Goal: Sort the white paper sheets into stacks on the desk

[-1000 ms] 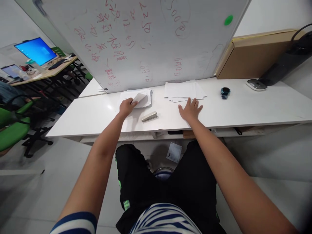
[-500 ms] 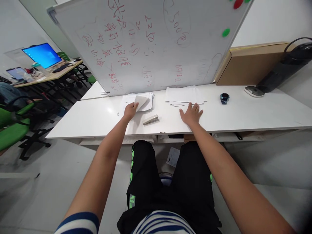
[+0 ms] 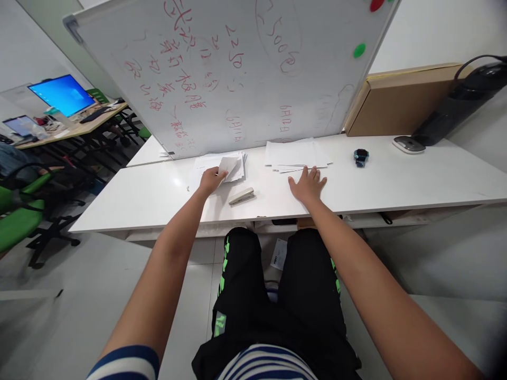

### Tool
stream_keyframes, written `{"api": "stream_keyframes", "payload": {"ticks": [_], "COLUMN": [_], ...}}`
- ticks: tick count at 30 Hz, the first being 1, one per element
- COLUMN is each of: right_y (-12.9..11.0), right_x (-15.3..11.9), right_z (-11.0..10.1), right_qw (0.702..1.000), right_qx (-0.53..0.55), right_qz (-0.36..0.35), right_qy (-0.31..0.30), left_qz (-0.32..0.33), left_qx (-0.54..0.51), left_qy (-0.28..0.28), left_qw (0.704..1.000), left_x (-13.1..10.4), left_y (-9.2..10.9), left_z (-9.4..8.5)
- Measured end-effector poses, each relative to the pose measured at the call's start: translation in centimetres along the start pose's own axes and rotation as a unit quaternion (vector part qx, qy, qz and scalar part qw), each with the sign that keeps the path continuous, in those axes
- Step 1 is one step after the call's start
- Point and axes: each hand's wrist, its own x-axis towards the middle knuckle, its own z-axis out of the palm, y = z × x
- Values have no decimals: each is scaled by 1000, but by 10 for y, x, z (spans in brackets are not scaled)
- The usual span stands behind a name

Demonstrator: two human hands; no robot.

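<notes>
My left hand (image 3: 212, 180) is closed on the lifted corner of some paper sheets (image 3: 228, 167), at the left stack on the white table. The sheets bend up and show their undersides. My right hand (image 3: 308, 187) lies with fingers spread on the tabletop, its fingertips at the near edge of a second stack of white paper (image 3: 293, 153). Between the hands, a little nearer to me, rests a pale stapler (image 3: 241, 197).
A whiteboard (image 3: 261, 79) with red writing stands behind the papers. On the right are a watch (image 3: 360, 157), a computer mouse (image 3: 409, 144), a black bottle (image 3: 461, 103) and a cardboard box (image 3: 400, 103). The table's front edge (image 3: 190, 224) runs just before my knees.
My left hand still grips the paper, and the lifted corner has shifted slightly and curls more. My right hand stays spread by the right stack. The view has turned a little.
</notes>
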Motion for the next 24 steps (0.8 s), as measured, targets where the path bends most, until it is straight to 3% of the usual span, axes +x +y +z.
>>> {"api": "stream_keyframes", "payload": {"ticks": [4,9,12,14,16,18,19,21,24], "right_y": [0,-2,-16,-30,-42,-47,-47,-40,-22], "right_x": [1,-6,-36,-72,-115,-155,-170,-191,-199], "right_z": [0,-9,-29,-48,-71,-92,-100,-108,-94], "right_qw": [1000,989,952,899,802,688,647,598,576], "right_qx": [25,96,219,379,570,700,739,780,799], "right_qz": [-9,-77,-162,-184,-178,-153,-122,-53,53], "right_qy": [2,83,143,125,18,-113,-141,-177,-163], "left_qz": [-9,8,30,69,193,361,420,471,478], "left_qx": [20,3,-61,-94,-92,-54,-28,17,58], "left_qy": [17,176,260,293,292,221,196,178,144], "left_qw": [1000,984,963,949,932,904,886,864,865], "left_x": [1,-13,-44,-75,-109,-141,-155,-177,-198], "left_y": [6,30,58,79,99,115,121,129,132], "left_z": [-2,-16,-24,-21,-10,8,19,43,76]}}
